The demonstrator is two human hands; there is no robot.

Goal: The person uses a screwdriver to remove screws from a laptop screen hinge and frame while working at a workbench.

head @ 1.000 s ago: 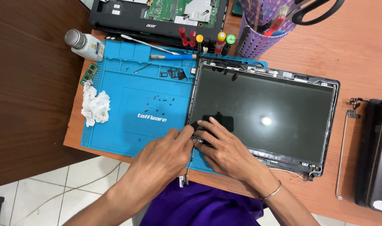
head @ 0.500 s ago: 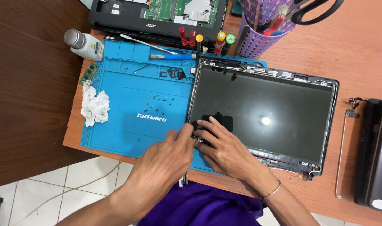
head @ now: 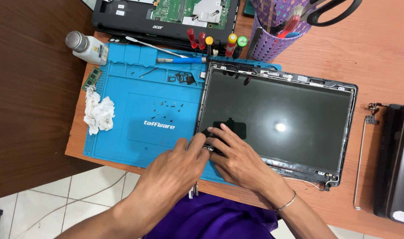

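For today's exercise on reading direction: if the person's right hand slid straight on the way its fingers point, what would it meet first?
The right hand points up-left; past the laptop screen panel corner it would probably meet the blue mat.

1. The left hand (head: pixel 173 175) is held palm down, low and near the middle of the view, with the back of the hand turned up to the camera.
2. Its fingers (head: pixel 197 148) are stretched forward and to the right, and their tips are brought close against those of the other hand.
3. The left forearm is seen running down toward the near left corner.
4. The right hand (head: pixel 239 161) is laid palm down just to the right, with its fingers (head: pixel 222 132) spread and pointed far and left.
5. The right wrist is bent slightly, and the forearm is angled toward the near right.
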